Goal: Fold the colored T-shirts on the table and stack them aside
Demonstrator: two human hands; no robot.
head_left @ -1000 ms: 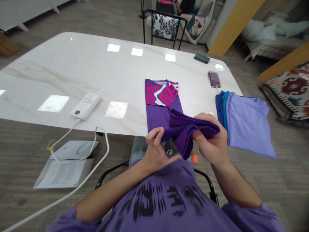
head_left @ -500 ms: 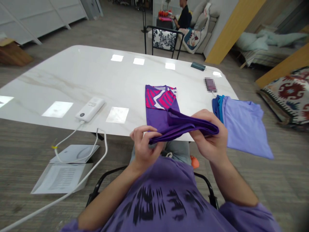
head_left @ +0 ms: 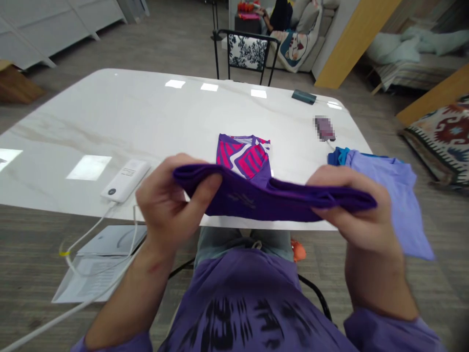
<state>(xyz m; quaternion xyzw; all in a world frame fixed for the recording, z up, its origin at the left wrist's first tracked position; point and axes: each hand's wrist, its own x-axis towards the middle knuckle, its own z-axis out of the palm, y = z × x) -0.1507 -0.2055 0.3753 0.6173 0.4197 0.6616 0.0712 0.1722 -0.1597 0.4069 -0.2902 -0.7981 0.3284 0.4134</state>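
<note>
A purple shirt [head_left: 252,196] with a pink and white patterned upper part is partly lifted off the table's near edge. Its patterned end lies flat on the white tabletop, beyond the raised, folded band of cloth. My left hand [head_left: 170,200] is closed on the left end of this band, thumb on the near side. At the band's right end my right hand [head_left: 361,215] pinches the folded layers between thumb and fingers. A lavender folded shirt [head_left: 397,195] lies just right of my right hand, beside blue folded cloth [head_left: 339,156], overhanging the table edge.
On the white table [head_left: 146,112] a white power bank [head_left: 126,181] with a cable sits at left. A blurred phone [head_left: 324,128] and a dark box-shaped device [head_left: 304,97] are at far right. A chair [head_left: 247,51] stands opposite; an open white box [head_left: 98,264] is below left.
My left hand has moved left and up, regripping the shirt's left end. My right hand has shifted right, and the purple cloth is now stretched wide between both hands.
</note>
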